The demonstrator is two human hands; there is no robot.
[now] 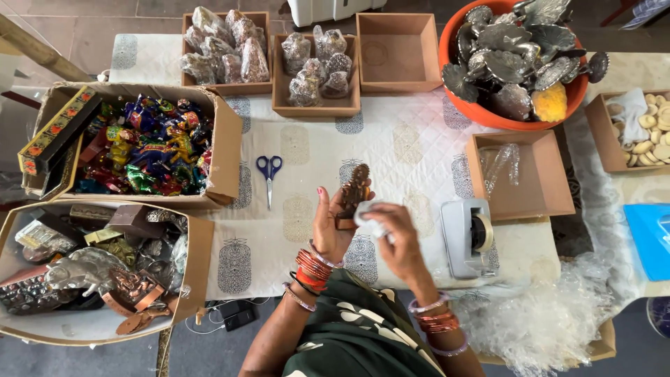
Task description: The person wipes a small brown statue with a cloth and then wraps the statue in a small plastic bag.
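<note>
My left hand (330, 225) holds a small dark brown carved figurine (354, 193) upright over the white quilted table cloth (412, 150). My right hand (394, 234) presses a small white cloth (370, 218) against the figurine's lower side. Both wrists carry several red and orange bangles. Blue-handled scissors (269, 174) lie on the cloth to the left of my hands.
A grey tape dispenser (466, 237) stands right of my hands. Cardboard boxes hold colourful figurines (150, 146), metal pieces (91, 272) and wrapped items (223, 45). An orange bowl (513, 63) of metal leaf-shaped pieces sits far right. Clear plastic wrap (551, 318) is heaped near right.
</note>
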